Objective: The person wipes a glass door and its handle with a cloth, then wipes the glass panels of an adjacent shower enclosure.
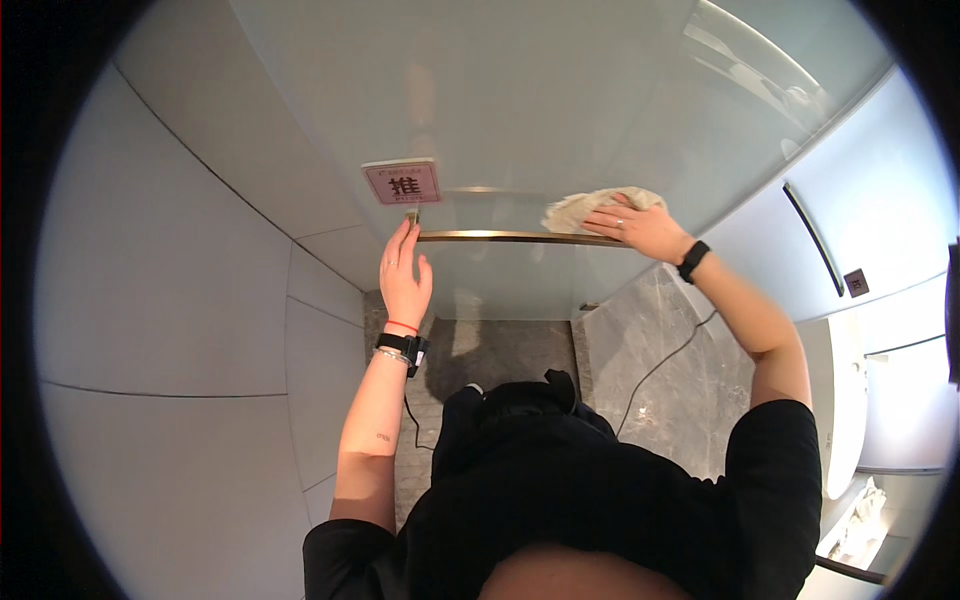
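Observation:
Before me stands a frosted glass door (525, 120) with a brass-coloured bar handle (517, 237) running across it. My left hand (405, 274) rests at the left end of the bar, its fingertips on the end fitting and nothing plainly gripped. Spread flat over a pale beige cloth (577, 211), my right hand (649, 229) presses it against the glass just above the bar's right part. The hand hides some of the cloth and the bar's right end. A pink square sign (403, 182) bearing writing is fixed to the glass above my left hand.
Pale wall panels (172, 300) rise on the left. At right is a white door (862, 195) with a black handle (814, 240) and a small sign (856, 283). Thin cables (660, 364) hang beside my body over the grey stone floor (637, 330). A white basin-like fixture (846, 420) stands lower right.

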Demonstrator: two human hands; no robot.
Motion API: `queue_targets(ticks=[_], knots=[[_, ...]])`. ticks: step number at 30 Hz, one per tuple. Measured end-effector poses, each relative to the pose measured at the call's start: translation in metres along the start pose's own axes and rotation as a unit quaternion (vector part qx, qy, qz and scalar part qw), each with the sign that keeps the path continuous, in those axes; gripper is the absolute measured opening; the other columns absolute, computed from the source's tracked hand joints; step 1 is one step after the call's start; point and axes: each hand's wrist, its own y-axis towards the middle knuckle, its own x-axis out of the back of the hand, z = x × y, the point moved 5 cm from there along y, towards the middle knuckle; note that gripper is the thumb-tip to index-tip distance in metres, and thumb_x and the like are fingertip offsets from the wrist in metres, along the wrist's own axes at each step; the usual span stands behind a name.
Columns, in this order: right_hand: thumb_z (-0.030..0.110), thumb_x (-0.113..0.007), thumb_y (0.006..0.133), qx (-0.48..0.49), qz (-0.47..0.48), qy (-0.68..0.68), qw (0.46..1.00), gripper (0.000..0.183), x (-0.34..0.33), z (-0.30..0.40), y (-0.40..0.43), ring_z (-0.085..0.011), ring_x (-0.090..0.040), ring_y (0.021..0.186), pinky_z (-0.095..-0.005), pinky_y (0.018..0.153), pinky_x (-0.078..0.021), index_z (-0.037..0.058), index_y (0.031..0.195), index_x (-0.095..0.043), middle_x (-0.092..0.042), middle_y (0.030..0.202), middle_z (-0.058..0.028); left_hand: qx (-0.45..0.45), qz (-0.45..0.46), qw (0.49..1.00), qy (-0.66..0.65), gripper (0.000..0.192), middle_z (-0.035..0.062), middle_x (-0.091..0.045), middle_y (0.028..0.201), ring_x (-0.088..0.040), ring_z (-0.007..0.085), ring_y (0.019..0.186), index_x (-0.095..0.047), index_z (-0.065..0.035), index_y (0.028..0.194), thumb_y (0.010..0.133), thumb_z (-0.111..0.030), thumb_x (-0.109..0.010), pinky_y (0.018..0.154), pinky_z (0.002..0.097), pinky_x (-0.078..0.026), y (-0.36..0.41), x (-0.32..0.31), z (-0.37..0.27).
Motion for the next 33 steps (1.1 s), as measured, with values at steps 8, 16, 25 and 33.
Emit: queue_targets(ticks=[8, 16, 25, 33], knots=[[0.017, -0.039, 0.095, -0.023, 0.162, 0.065, 0.984, 0.049, 0.000, -0.037, -0.048, -0.0059, -0.040, 0.130, -0.0246, 0.106, -0.0405, 0.0220, 0.144, -0.037, -0.036, 0.147, 0.0128, 0.090, -0.078, 0.989, -0.088, 0.041, 0.0080, -0.053, 0.132, -0.051, 0.0280, 0.120, -0.058, -0.0069, 0.121, 0.082, -0.001, -0.050, 0.099, 0.0375, -0.042, -0.003, -0.009, -0.001], [0.018, -0.037, 0.096, 0.068, 0.077, 0.087, 0.991, 0.049, -0.006, -0.009, 0.012, -0.0060, -0.030, 0.137, -0.0249, 0.117, -0.0242, 0.0145, 0.145, -0.033, -0.030, 0.152, 0.0059, 0.111, -0.083, 0.985, -0.105, 0.038, 0.0073, -0.057, 0.127, -0.056, 0.0280, 0.114, -0.062, -0.0076, 0.111, 0.077, 0.002, -0.048, 0.096, 0.0372, -0.045, 0.001, -0.004, -0.002], [0.019, -0.050, 0.086, 0.188, -0.057, -0.065, 0.978, 0.042, 0.020, 0.033, 0.113, -0.0134, -0.024, 0.141, -0.0328, 0.119, -0.0221, 0.0114, 0.126, -0.058, -0.038, 0.147, 0.0045, 0.102, -0.072, 0.987, -0.103, 0.039, 0.0081, -0.056, 0.127, -0.055, 0.0291, 0.114, -0.062, -0.0069, 0.111, 0.076, 0.002, -0.048, 0.096, 0.0386, -0.044, 0.000, -0.002, -0.003], [0.019, -0.055, 0.082, 0.183, -0.140, 0.015, 0.973, 0.030, 0.022, 0.068, 0.197, -0.0182, -0.026, 0.141, -0.0333, 0.116, -0.0270, 0.0117, 0.109, -0.067, -0.043, 0.144, 0.0021, 0.075, -0.040, 0.994, -0.066, 0.042, 0.0082, -0.056, 0.126, -0.053, 0.0291, 0.114, -0.061, -0.0076, 0.112, 0.073, 0.003, -0.048, 0.097, 0.0395, -0.043, 0.004, -0.003, -0.003]])
